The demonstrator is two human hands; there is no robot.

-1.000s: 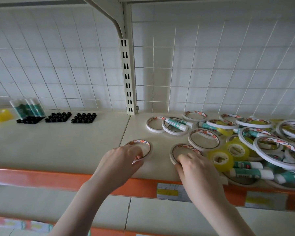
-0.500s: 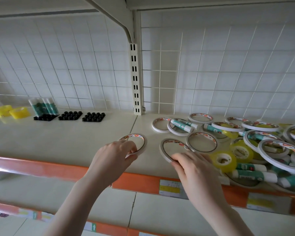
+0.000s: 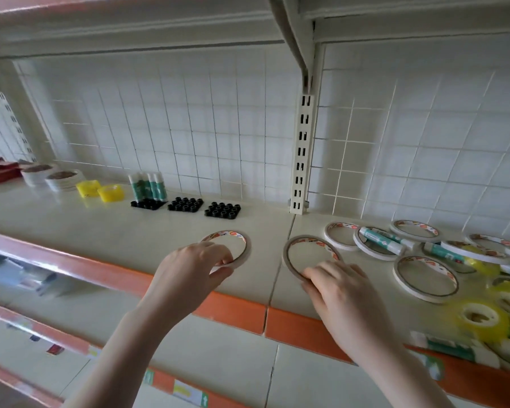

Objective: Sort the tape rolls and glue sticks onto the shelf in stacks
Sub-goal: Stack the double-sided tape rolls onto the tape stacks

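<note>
Holding a thin white tape roll (image 3: pixel 227 248) lifted just over the shelf (image 3: pixel 100 231), my left hand (image 3: pixel 189 269) pinches its near rim. Right of it, my right hand (image 3: pixel 339 293) grips the near edge of a second tape roll (image 3: pixel 306 254). Print on both rolls is too blurred to read.

I see my left hand (image 3: pixel 193 267) pinching a thin white tape ring (image 3: pixel 229 248) | my right hand (image 3: pixel 340 290) gripping another thin white tape ring (image 3: pixel 301 254) | both rings over the cream shelf board (image 3: pixel 100 231) | loose pile of tape rolls and glue sticks (image 3: pixel 442 260) at the right.
</note>
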